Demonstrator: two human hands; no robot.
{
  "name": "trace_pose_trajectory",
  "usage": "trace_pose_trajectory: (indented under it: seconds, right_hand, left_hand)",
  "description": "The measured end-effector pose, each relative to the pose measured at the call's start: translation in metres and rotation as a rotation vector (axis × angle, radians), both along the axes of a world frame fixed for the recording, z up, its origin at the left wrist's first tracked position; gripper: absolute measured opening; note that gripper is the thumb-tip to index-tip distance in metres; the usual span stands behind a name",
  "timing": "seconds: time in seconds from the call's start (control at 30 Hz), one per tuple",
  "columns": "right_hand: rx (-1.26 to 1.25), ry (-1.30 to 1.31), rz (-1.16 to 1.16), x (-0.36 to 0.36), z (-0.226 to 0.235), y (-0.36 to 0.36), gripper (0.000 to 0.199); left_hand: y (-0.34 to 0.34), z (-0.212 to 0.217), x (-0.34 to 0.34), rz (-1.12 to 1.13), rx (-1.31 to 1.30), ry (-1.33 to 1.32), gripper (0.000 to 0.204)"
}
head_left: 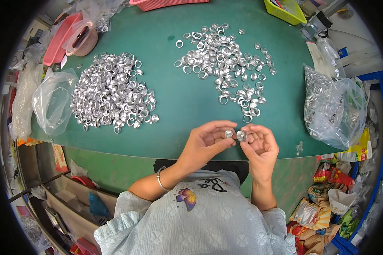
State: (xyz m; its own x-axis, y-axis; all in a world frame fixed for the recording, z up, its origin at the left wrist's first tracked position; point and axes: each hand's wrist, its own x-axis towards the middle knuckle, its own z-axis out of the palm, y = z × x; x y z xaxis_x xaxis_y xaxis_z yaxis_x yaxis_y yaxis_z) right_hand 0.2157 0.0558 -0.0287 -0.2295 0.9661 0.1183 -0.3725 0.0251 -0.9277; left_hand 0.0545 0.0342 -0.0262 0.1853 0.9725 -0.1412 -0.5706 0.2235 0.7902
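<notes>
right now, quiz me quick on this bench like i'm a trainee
1. True or false: each hand holds a small silver ring.
2. Which pile is denser? A) left pile B) middle pile
3. What holds more rings at the table's right edge?

Key
1. True: left hand and right hand each pinch a ring.
2. A, the left pile; the middle pile is scattered.
3. A clear plastic bag on the green table.

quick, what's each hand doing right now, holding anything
Left hand: closed on a small silver ring, pinched in its fingertips.
Right hand: closed on another silver ring, held beside the first.
</notes>
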Motion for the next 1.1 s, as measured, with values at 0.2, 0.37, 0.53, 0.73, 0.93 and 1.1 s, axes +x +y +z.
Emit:
trace_pose_trajectory:
  seconds: [0.2, 0.37, 0.53, 0.73, 0.93, 1.1]
  right_hand:
    - [0.194, -0.297, -0.147, -0.005, -0.002, -0.005, 0.035]
    - [0.429, -0.681, -0.116, 0.001, 0.006, 0.007, 0.030]
    - [0.419, -0.993, -0.358, 0.024, -0.001, 0.037, 0.023]
    - [0.545, -1.236, -0.347, 0.023, -0.017, 0.047, 0.015]
    - [0.044, -0.297, -0.204, 0.011, -0.008, 0.023, 0.006]
    - [0.328, -0.488, -0.273, -0.002, 0.000, 0.002, 0.014]
  left_hand:
    - [0.000, 0.000, 0.004, -0.040, -0.012, 0.040, 0.033]
    - [0.000, -0.008, 0.002, -0.121, -0.164, 0.033, 0.030]
    - [0.001, -0.021, -0.006, -0.173, -0.333, -0.346, 0.028]
    - [0.003, -0.013, -0.005, -0.037, -0.401, -0.347, 0.027]
    - [0.002, -0.008, 0.005, -0.008, -0.230, -0.149, 0.029]
    - [0.004, 0.000, 0.016, -0.002, -0.142, 0.053, 0.032]
